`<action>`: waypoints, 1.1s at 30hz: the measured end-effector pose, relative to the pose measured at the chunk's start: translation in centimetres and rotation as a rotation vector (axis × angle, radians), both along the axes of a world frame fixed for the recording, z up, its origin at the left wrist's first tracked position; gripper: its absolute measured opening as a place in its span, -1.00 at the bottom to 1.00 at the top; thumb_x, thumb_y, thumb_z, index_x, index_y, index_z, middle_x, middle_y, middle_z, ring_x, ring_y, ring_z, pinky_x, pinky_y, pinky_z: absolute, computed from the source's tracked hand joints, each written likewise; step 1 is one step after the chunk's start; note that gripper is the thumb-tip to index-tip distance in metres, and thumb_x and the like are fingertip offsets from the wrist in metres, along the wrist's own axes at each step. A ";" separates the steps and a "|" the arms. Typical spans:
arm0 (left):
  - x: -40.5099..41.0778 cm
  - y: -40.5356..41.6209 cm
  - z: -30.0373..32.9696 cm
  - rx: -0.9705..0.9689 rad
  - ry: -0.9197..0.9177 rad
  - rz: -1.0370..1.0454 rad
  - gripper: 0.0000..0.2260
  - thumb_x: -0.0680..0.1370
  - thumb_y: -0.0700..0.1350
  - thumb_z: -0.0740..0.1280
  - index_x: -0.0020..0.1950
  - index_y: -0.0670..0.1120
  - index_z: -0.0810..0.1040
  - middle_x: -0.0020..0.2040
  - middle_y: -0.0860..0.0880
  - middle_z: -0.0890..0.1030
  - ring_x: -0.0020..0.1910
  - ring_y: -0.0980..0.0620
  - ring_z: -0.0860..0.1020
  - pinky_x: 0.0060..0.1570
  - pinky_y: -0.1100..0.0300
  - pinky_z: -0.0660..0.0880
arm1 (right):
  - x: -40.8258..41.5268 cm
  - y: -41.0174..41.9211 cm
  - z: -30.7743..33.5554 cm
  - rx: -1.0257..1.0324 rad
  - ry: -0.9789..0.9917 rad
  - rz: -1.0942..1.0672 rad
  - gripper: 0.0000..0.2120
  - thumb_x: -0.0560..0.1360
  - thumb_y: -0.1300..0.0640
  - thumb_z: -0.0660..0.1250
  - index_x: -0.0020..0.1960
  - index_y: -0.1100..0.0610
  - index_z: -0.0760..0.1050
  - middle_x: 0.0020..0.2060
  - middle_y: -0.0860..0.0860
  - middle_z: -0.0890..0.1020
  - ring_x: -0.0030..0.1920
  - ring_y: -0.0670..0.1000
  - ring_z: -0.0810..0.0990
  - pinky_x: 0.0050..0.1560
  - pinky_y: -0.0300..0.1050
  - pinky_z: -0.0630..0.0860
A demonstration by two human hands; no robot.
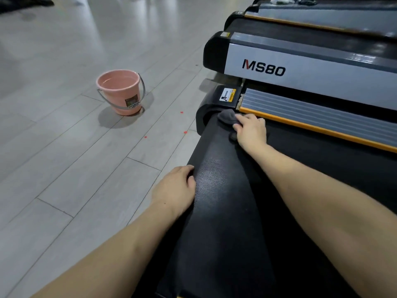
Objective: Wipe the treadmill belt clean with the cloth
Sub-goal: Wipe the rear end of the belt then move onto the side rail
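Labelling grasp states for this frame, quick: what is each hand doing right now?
Left hand: holding nothing, fingers curled over the rear edge of the black textured treadmill belt.
Right hand: closed on the dark grey cloth, pressing it onto the belt.

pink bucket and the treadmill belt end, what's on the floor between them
In the head view, only grey plank floor lies between the pink bucket and the treadmill belt, with a few tiny red specks scattered on it.

A pink bucket [120,91] and treadmills [279,67] stand on the grey floor [53,136].
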State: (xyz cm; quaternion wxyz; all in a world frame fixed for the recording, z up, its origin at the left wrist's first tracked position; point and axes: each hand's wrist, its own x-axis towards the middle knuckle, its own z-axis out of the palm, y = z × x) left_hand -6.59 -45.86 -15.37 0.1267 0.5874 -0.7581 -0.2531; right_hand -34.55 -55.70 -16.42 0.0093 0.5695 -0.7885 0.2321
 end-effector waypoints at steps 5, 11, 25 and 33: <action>0.7 -0.9 -0.8 0.009 0.015 -0.025 -0.59 0.63 0.17 0.24 0.48 0.19 0.43 0.43 0.21 0.47 0.36 0.10 0.48 0.26 0.13 0.45 | 3.9 6.6 -1.2 -0.120 0.018 0.309 -0.68 0.55 -0.04 0.28 0.28 -0.07 0.56 0.14 -0.05 0.61 0.04 0.14 0.48 0.19 0.01 0.39; 0.9 -0.8 -0.6 0.008 -0.026 -0.030 -0.60 0.65 0.21 0.20 0.50 0.24 0.40 0.45 0.28 0.43 0.35 0.12 0.48 0.22 0.09 0.49 | 0.6 2.1 -0.5 -0.147 0.190 0.489 -0.69 0.57 0.01 0.28 0.29 0.00 0.56 0.17 0.00 0.60 0.08 0.17 0.46 0.19 0.01 0.39; 0.7 -0.3 -1.0 0.058 0.015 0.055 -0.59 0.63 0.22 0.24 0.48 0.28 0.40 0.26 0.07 0.64 0.23 -0.05 0.59 0.19 0.02 0.54 | 1.1 4.7 -1.2 -0.079 0.168 0.577 -0.65 0.57 -0.07 0.24 0.30 -0.02 0.56 0.17 -0.05 0.60 0.07 0.10 0.50 0.20 -0.11 0.34; 0.8 0.5 0.1 0.038 0.005 0.076 -0.66 0.66 0.09 0.17 0.43 0.19 0.46 0.29 0.04 0.62 0.24 -0.10 0.57 0.17 0.01 0.52 | 4.5 3.4 -0.6 -0.126 -0.023 0.179 -0.72 0.57 -0.03 0.31 0.25 -0.08 0.60 0.10 0.00 0.61 -0.02 0.22 0.45 0.11 0.02 0.42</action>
